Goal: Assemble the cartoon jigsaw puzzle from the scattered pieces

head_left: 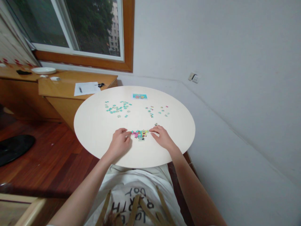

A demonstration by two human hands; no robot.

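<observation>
A partly joined jigsaw puzzle (141, 134) lies near the front of the round white table (94, 135), with pink, yellow and turquoise cartoon figures on it. At its left edge rests my left hand (120, 142), fingers bent and slightly apart, the tips touching or just beside the pink part. From the other side, my right hand (162, 137) reaches the yellow right edge with its fingertips, thumb and fingers apart. A loose dark piece (156, 124) lies just beyond my right fingers. Whether a small piece is under either set of fingertips is too small to tell.
Loose turquoise pieces (116, 108) are scattered at the back left of the table, and more mixed pieces (151, 110) at the back right. A picture card (139, 96) lies at the far edge. Beyond are a wooden desk (58, 86) with paper (86, 88), and a wall.
</observation>
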